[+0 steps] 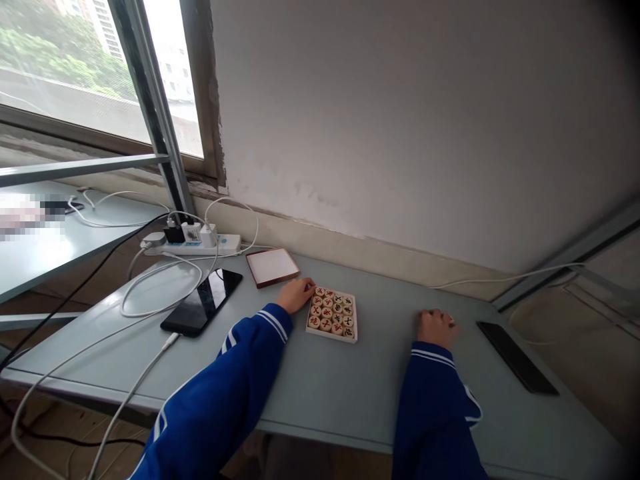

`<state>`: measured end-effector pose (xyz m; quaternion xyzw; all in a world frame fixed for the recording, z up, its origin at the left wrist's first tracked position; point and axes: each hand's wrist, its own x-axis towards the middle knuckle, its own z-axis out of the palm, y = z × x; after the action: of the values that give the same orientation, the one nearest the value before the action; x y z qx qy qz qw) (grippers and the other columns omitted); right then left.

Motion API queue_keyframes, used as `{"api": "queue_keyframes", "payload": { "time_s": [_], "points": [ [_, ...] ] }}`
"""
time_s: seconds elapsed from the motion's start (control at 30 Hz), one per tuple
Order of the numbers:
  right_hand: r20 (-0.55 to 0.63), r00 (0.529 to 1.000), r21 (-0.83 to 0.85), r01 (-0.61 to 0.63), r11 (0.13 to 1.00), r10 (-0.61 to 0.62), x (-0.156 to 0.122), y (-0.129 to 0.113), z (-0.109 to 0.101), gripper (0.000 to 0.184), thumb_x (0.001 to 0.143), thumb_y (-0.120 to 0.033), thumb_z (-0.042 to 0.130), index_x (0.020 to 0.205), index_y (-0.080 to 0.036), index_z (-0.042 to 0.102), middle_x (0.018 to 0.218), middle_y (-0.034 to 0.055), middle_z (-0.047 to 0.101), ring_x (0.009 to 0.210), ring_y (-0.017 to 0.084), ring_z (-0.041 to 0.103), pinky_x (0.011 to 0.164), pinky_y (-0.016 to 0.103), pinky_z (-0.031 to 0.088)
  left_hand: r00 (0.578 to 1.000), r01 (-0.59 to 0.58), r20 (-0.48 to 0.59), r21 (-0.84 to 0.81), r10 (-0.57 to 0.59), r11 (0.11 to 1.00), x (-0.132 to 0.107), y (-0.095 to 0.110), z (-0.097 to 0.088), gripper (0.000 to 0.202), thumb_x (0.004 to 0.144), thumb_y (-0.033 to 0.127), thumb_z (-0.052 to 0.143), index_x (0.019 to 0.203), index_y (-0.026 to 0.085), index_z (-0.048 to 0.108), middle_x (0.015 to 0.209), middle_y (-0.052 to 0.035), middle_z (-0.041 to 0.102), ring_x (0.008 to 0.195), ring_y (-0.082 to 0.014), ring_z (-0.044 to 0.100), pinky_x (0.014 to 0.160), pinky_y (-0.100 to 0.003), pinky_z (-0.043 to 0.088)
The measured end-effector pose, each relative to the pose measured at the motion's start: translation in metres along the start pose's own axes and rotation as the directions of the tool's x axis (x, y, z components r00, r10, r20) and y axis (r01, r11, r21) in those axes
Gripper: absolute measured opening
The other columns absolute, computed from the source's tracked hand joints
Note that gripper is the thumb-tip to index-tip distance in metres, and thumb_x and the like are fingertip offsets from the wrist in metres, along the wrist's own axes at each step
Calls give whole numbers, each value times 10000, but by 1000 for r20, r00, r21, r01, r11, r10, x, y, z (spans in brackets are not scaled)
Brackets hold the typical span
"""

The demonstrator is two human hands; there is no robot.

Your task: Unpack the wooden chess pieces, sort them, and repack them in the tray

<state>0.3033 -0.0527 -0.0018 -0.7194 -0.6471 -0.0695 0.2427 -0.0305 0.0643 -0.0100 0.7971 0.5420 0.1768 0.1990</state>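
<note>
A small shallow tray (332, 334) filled with several round wooden chess pieces (334, 311) marked in red and black lies on the grey table (320, 387). My left hand (296, 294) rests against the tray's far left corner, fingers curled at its edge. My right hand (436, 327) lies on the table well to the right of the tray, fingers curled under, and what they hold, if anything, is hidden. Both arms wear blue sleeves with white stripes.
A red-edged white lid (272, 267) lies behind my left hand. A black phone (203, 302) on a white cable is at the left, another dark phone (516, 365) at the right. A power strip (193, 241) with chargers sits by the window. A wall runs behind.
</note>
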Motion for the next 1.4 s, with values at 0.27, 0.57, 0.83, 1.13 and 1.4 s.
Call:
{"api": "queue_keyframes", "payload": {
  "time_s": [0.27, 0.57, 0.83, 1.13, 1.4],
  "points": [
    [283, 830, 504, 298, 811, -481, 4, -132, 35, 259, 703, -335, 611, 955, -273, 628, 1004, 16, 593, 938, 179, 521, 847, 315, 387, 1000, -14, -23, 8, 14, 1000, 1, -1, 1, 314, 834, 423, 366, 948, 242, 596, 886, -45, 634, 844, -196, 570, 695, -262, 408],
    [232, 881, 671, 162, 723, -413, 1, -131, 30, 200, 697, -336, 626, 857, -217, 636, 908, 24, 611, 865, 168, 552, 798, 310, 418, 1000, 8, -8, 11, -8, 1000, 3, -1, 1, 312, 831, 418, 369, 955, 243, 596, 864, -37, 633, 840, -189, 571, 697, -250, 403],
    [27, 999, 45, -38, 998, 37, 11, -37, 37, 156, 723, -168, 491, 823, -171, 611, 816, 61, 577, 792, 183, 527, 751, 340, 399, 1000, -12, -26, 14, 13, 1000, 3, -4, 4, 318, 829, 420, 362, 947, 240, 597, 885, -47, 631, 827, -196, 570, 686, -260, 404],
    [-351, 894, -345, -401, 849, 280, -6, 3, 28, 298, 718, -143, 423, 959, -185, 593, 1163, 140, 461, 1021, 287, 409, 766, 454, 323, 1000, -18, -25, 17, 19, 1000, 4, -5, 5, 324, 831, 424, 354, 948, 242, 596, 878, -56, 632, 819, -198, 571, 696, -272, 406],
    [66, 960, -296, -240, 924, 270, 20, 1, 66, 442, 863, -315, 222, 1272, -235, 369, 1358, 60, 333, 1256, 211, 228, 1000, 541, 56, 1000, -22, -19, 18, 23, 1000, 3, -4, 4, 319, 831, 420, 354, 964, 245, 586, 873, -43, 630, 836, -195, 564, 681, -255, 398]
  ]
}}
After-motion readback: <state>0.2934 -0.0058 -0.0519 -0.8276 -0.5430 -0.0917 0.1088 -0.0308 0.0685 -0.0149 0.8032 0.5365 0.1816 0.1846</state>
